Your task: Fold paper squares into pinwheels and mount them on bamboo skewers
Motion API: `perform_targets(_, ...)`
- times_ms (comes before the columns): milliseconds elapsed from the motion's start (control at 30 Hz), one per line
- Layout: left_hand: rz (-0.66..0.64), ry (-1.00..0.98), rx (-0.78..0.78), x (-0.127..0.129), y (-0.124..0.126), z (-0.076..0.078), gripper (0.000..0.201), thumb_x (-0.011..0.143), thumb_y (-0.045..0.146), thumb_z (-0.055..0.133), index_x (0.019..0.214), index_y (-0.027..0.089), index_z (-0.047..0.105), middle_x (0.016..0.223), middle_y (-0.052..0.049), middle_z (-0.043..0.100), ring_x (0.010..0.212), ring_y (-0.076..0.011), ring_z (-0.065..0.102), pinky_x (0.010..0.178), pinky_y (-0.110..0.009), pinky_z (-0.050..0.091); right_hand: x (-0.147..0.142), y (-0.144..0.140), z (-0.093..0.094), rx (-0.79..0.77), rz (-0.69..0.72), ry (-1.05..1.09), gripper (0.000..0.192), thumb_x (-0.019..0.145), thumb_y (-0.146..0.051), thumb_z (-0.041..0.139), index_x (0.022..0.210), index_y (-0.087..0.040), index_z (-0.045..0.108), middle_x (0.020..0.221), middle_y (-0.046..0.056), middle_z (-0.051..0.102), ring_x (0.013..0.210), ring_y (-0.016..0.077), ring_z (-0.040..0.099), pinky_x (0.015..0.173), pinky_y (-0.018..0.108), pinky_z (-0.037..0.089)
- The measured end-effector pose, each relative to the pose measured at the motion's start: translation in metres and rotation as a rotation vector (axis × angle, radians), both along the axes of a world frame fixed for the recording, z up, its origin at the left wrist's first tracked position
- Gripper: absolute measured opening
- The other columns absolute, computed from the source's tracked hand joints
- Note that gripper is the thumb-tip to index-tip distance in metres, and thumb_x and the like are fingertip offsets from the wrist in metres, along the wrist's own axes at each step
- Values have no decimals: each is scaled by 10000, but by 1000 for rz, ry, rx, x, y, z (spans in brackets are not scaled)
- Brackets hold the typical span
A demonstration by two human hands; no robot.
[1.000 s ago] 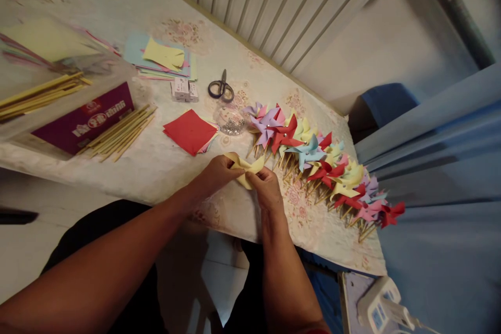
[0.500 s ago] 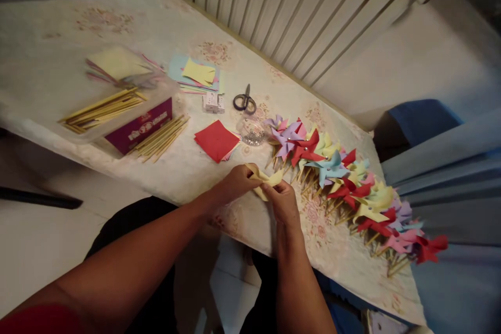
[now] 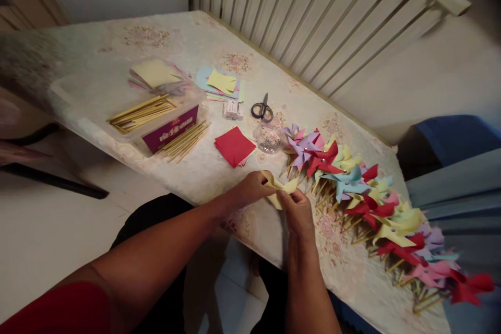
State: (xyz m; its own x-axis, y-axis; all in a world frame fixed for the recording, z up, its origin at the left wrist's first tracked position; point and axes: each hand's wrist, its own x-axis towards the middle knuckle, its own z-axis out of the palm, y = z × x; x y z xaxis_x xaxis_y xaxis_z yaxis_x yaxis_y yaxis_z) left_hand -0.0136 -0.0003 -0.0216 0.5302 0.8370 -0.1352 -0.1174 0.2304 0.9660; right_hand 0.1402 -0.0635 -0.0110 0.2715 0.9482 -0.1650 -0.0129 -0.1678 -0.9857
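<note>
Over the near edge of the table, a pale yellow paper pinwheel (image 3: 288,186) with folded blades is held between both hands. My left hand (image 3: 252,187) pinches it from the left side. With thumb and fingers, my right hand (image 3: 299,212) grips its lower right part near the centre. No stick shows on it. Just beyond the hands lie a stack of red paper squares (image 3: 235,146) and a clear dish of small metal pins (image 3: 269,141). To the right, finished pinwheels on sticks (image 3: 352,182) lie in a long row.
A clear plastic box (image 3: 191,96) with sticks and paper stands at left, loose sticks (image 3: 187,141) beside it. Scissors (image 3: 262,109), small white boxes (image 3: 233,109) and coloured paper sheets (image 3: 221,82) lie farther back. A slatted railing (image 3: 274,21) borders the table's far side.
The view has shifted, so the table and its objects appear farther right and slightly lower. Both hands keep hold of the yellow pinwheel, with little change in grip.
</note>
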Motion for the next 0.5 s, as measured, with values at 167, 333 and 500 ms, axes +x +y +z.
perform_targets(167, 41, -113, -108, -2, 1, 5, 165, 664, 226, 667, 805, 154, 621, 706, 28, 623, 642, -112, 561, 620, -226, 411, 11, -2, 5, 100, -183, -157, 335, 698, -473, 797, 791, -162, 714, 669, -14, 695, 616, 132, 597, 633, 257, 476)
perform_targets(333, 94, -167, -193, -7, 0, 18, 80, 644, 127, 652, 719, 146, 630, 639, 37, 612, 618, -103, 557, 634, -214, 429, 1, -13, 23, 253, -390, -249, 268, 726, -413, 788, 750, -166, 687, 605, -34, 639, 575, 116, 550, 598, 245, 434)
perform_targets(500, 73, -180, -223, -8, -5, 24, 87, 619, 99, 662, 662, 147, 605, 602, 49, 574, 629, -104, 553, 643, -214, 442, -38, -25, 53, 343, -319, -354, 208, 776, -373, 762, 775, -178, 687, 633, -34, 631, 588, 121, 565, 603, 248, 447)
